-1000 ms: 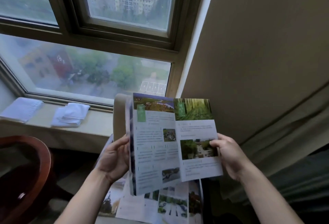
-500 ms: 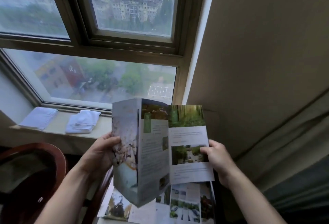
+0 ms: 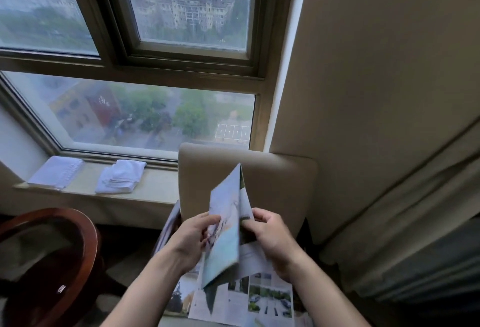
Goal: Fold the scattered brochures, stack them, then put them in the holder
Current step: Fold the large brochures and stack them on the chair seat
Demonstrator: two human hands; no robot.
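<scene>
I hold a glossy brochure point(image 3: 225, 230) upright in front of me, its panels almost closed onto each other. My left hand point(image 3: 193, 238) pinches its left panel with thumb and fingers. My right hand point(image 3: 270, 238) grips the right panel at its edge. Below my hands, several unfolded brochures point(image 3: 262, 298) lie spread on a surface. Another sheet point(image 3: 170, 225) leans at the left side of the chair. No holder is visible.
A beige chair back point(image 3: 280, 186) stands right behind the brochure. A round dark wooden table point(image 3: 85, 256) sits at lower left. Folded white towels point(image 3: 120, 177) lie on the windowsill point(image 3: 155, 186). A curtain point(image 3: 402, 222) hangs at the right.
The brochure went from spread open to nearly closed: my left hand swung its left panel over toward the right. Both hands came closer together, and the view tilted down.
</scene>
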